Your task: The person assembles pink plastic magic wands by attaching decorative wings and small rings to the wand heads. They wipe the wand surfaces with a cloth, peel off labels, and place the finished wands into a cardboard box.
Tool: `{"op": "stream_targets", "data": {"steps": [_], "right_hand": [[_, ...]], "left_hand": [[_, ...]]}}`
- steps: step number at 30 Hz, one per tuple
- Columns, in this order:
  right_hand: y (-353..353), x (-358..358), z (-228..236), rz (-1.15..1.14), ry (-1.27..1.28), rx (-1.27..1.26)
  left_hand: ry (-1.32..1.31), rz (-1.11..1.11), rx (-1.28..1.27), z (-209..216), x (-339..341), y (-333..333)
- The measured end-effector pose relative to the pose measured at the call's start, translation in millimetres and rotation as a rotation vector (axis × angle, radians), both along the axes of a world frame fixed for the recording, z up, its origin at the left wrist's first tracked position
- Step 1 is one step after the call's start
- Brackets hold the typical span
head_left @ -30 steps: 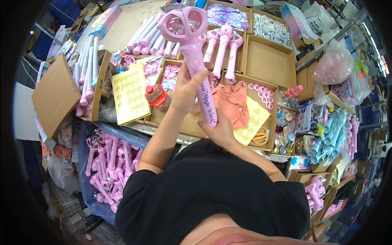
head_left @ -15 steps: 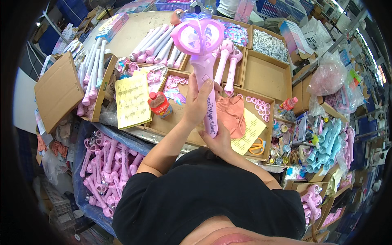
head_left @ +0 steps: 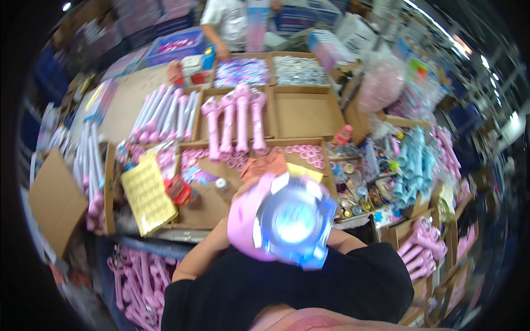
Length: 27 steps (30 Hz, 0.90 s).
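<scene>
A pink toy wand [head_left: 247, 223] is tipped up with its head close to the view. A bright bluish-white light glows in its clear, faceted end, which is blurred. Behind it, a sliver of my left hand [head_left: 240, 191] shows, closed on the wand. The wand's head covers its handle and all of my right hand; my right forearm leads in behind it. Beyond lie a salmon cloth [head_left: 265, 165] and a yellow sheet [head_left: 305, 172]. Left of the wand stand a small white-capped bottle [head_left: 223, 189] and a red bottle [head_left: 180, 191].
Pink wands [head_left: 242, 118] lie in a cardboard tray beyond, beside white-and-pink sticks [head_left: 165, 116]. A yellow sheet stack [head_left: 148, 193] is at left. A blue-lined bin [head_left: 141, 281] holds many wands. Light-blue parts [head_left: 415, 165] are piled at right. Across the table stands another person [head_left: 226, 25].
The wand has swung from lying outstretched, head away, to pointing its lit head up at the view. It now hides my hands. The view has shifted, and the other person shows more.
</scene>
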State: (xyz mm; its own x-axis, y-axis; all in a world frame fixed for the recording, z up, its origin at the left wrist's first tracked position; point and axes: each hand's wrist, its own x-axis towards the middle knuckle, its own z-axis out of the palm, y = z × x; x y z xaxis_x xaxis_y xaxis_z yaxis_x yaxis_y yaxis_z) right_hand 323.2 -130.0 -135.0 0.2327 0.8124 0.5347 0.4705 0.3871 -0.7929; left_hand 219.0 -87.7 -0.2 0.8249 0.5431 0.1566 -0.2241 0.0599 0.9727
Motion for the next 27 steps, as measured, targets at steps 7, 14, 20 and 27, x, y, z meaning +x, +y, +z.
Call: {"op": "stream_targets", "data": {"steps": [7, 14, 20, 27], "right_hand": [[3, 6, 14, -0.026, -0.073, 0.155], [7, 0, 17, -0.049, 0.067, 0.055], [14, -7, 23, -0.123, -0.028, 0.021], [0, -10, 36, 0.090, 0.147, -0.100]], "left_hand": [[-0.102, -0.006, 0.541, -20, 7, 5], [-0.149, 0.054, 0.580, -46, -8, 11], [-0.250, 0.212, 0.597, -29, -3, 27], [-0.286, 0.370, 0.194, 6, 19, 56]]}}
